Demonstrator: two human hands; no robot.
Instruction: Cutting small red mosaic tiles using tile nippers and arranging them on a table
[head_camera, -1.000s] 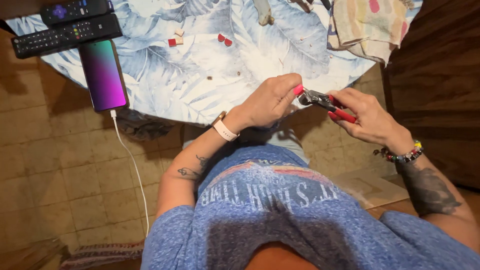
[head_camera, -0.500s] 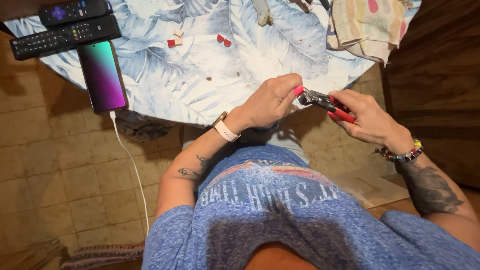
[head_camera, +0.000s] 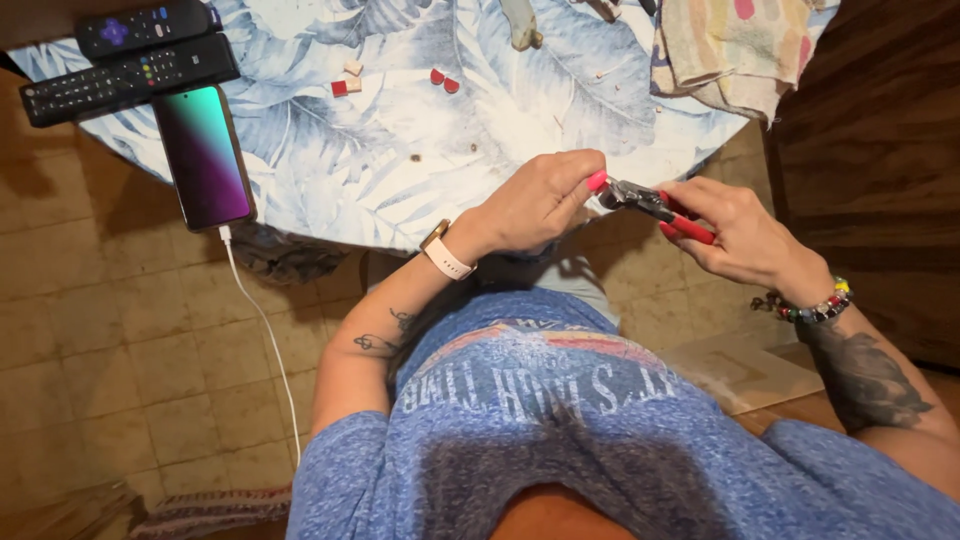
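The right hand (head_camera: 745, 235) has its fingers (head_camera: 700, 195) clamped round the red handles of the pliers (head_camera: 655, 207), held just off the worktop (head_camera: 420, 170) edge. The left hand (head_camera: 535, 200) meets the pliers' metal nose, its fingers (head_camera: 585, 175) pinched together at the tip; what they pinch is too small to tell. Beyond the left fingers lie small red pieces (head_camera: 440, 80). Far to their left sit a phone (head_camera: 203, 155) and two remotes (head_camera: 130, 75). Beyond the right fingers lies a cloth (head_camera: 735, 45).
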